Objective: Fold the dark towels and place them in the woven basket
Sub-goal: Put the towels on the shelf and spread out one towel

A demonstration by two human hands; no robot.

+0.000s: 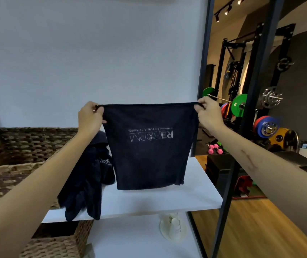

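Towel in hand: a dark towel [150, 146] hangs in the air over the white shelf [149, 200], its white lettering upside down and its lower edge just above the shelf.
Hands: the left hand [90, 116] pinches the top left corner and the right hand [207, 113] pinches the top right, with the top edge pulled taut between them.
Doing it well: I'd keep that edge level, match the corners squarely, then crease.
Waiting pile: more dark towels [87, 175] lie crumpled at left, spilling over the near edge.
Basket: the woven basket [9, 157] sits further left.
In the way: the pile lies between towel and basket; a paper cup [174, 227] stands on the shelf below.
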